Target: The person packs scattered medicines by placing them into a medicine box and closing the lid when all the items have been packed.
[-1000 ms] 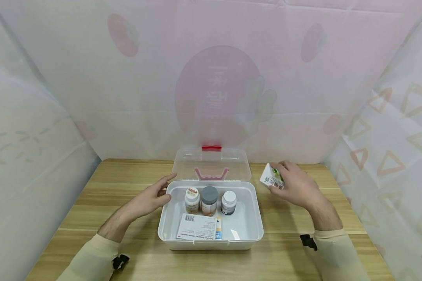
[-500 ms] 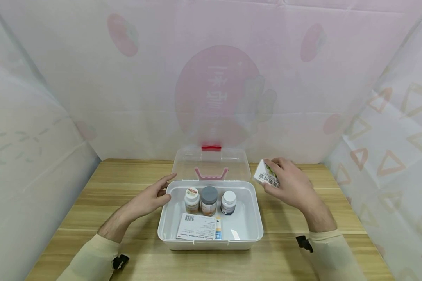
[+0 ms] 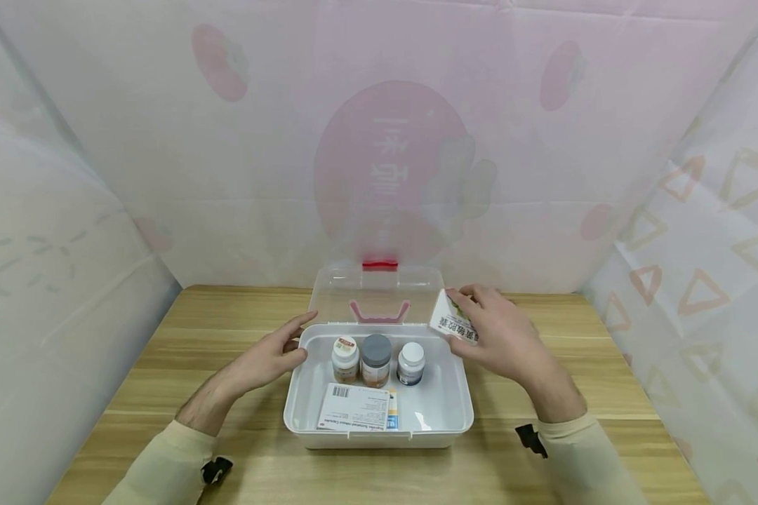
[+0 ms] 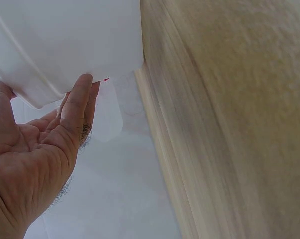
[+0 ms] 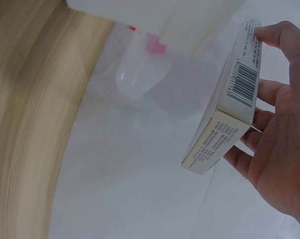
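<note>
My right hand [image 3: 500,335] pinches a white medicine box [image 3: 453,317] with dark printing and a green picture, tilted above the right back corner of a white plastic storage box [image 3: 466,428]. In the right wrist view the medicine box [image 5: 234,94] shows a barcode, with thumb and fingers on opposite sides. My left hand [image 3: 267,358] rests against the storage box's left side, thumb at the rim. The left wrist view shows its fairly straight fingers [image 4: 76,102] touching the outer wall. Inside stand a white-capped bottle [image 3: 345,359], a grey-capped bottle [image 3: 375,361] and a smaller white bottle [image 3: 410,365].
A flat white carton [image 3: 354,407] lies at the storage box's front left, partly over a yellow and blue pack [image 3: 392,410]. The clear lid [image 3: 410,284] is swung back, with a pink handle [image 3: 380,319]. Behind the wooden table [image 3: 227,315] hangs a printed cloth.
My right hand has moved left with the medicine box, from beside the storage box to over its right back corner. The left hand has stayed in place.
</note>
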### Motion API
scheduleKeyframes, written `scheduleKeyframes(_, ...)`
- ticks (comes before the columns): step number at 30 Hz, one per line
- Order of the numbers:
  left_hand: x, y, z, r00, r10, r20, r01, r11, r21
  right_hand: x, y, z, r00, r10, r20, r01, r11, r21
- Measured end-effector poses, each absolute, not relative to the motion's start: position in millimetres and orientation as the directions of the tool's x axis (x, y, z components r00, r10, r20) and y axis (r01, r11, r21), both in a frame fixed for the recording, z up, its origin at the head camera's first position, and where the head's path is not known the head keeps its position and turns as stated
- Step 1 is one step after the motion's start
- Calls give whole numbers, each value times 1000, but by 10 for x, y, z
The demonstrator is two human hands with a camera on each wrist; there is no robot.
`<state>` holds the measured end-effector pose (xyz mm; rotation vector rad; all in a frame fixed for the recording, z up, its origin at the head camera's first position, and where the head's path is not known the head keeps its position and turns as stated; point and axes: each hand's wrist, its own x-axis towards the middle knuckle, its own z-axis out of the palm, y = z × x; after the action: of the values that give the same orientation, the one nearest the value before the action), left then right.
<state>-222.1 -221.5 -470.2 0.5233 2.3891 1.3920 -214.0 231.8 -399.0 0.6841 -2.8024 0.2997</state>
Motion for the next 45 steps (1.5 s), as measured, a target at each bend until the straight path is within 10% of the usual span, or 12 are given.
scheduleKeyframes(45,-2220,-2226,-4700,-875,473,-101,132,435,891,-1765,1229,-4033,-690,-692,213,-719,689,-91)
